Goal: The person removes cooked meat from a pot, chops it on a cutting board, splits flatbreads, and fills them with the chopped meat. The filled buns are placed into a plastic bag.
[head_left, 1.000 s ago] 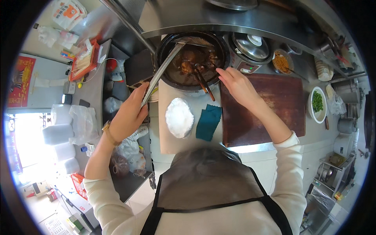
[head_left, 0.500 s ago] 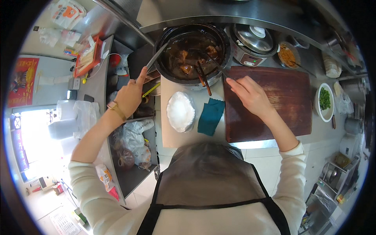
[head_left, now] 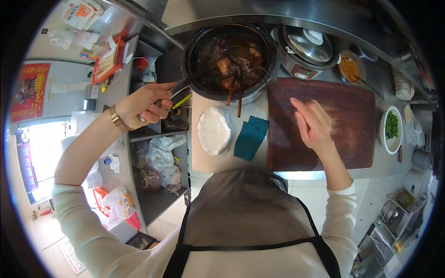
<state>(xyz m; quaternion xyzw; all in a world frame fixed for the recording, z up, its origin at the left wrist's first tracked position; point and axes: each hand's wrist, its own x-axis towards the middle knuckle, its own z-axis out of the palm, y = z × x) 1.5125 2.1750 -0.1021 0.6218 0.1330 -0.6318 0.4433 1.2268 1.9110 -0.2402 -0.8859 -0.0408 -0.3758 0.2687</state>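
A large dark pot (head_left: 189, 62) holds brown broth with chunks of food (head_left: 224, 66). My left hand (head_left: 148, 103), at the pot's left, is wrapped around a long utensil with a dark handle (head_left: 187, 82); its working end is hard to make out over the pot. A round metal ladle (head_left: 239, 54) lies in the broth, its thin handle towards the right rim. Chopsticks (head_left: 239, 99) lean over the near rim. My right hand (head_left: 316, 124) hovers above the brown cutting board (head_left: 345, 139), empty, fingers extended.
Nearer me lie a plastic-covered white bowl (head_left: 213, 130) and a teal cloth (head_left: 251, 138). Right of the pot stand a rice cooker (head_left: 303, 58), a bowl of orange food (head_left: 351, 68) and a bowl of chopped greens (head_left: 391, 126). A metal shelf edge (head_left: 278, 15) runs above the pot.
My right hand has let go of the handle it held at the pot and drawn back over the board. My left hand has moved lower and left, turning its grip.
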